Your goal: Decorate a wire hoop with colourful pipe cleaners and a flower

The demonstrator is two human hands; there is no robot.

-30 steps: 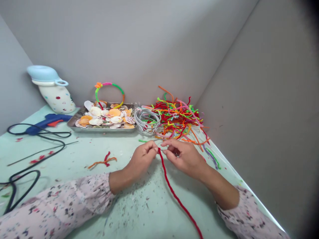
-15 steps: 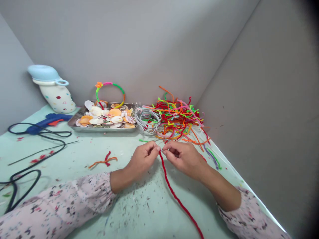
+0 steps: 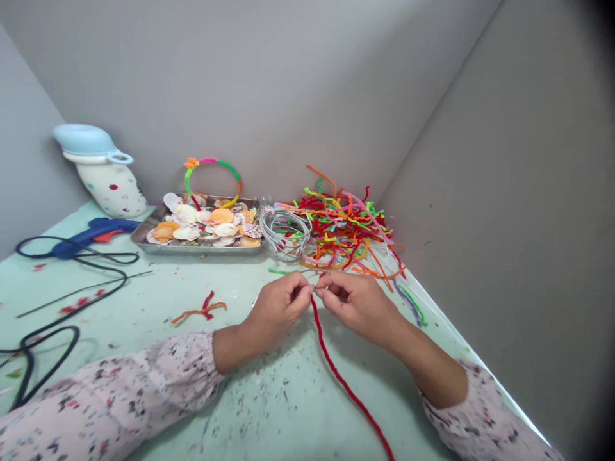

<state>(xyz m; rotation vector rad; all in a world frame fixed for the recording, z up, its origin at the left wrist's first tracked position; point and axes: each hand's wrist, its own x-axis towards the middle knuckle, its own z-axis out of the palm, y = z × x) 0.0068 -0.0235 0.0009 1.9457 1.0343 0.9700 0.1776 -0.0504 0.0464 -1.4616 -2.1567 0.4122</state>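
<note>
My left hand [image 3: 283, 307] and my right hand [image 3: 358, 307] meet above the middle of the table, thumbs and forefingers pinched close together. A long red pipe cleaner [image 3: 331, 368] hangs from between the fingertips and runs down toward the lower right. Its upper end is hidden at my left thumb. A thin grey wire [image 3: 314, 270] arcs just behind both hands, and a bit of it seems to pass between the fingertips. My right fingers appear closed on that wire. How wire and pipe cleaner join is too small to make out.
A metal tray [image 3: 202, 250] of shells stands at the back, a colourful pipe-cleaner ring [image 3: 239, 176] upright in it. Beside it are a grey wire coil [image 3: 286, 234] and piled pipe cleaners [image 3: 341, 221]. Leftward lie a blue glue gun [image 3: 91, 234], black cord [image 3: 72, 314] and bottle [image 3: 110, 186].
My left fingertips have shifted slightly right, closing the small gap to my right fingertips. The top of the red pipe cleaner has moved right with them.
</note>
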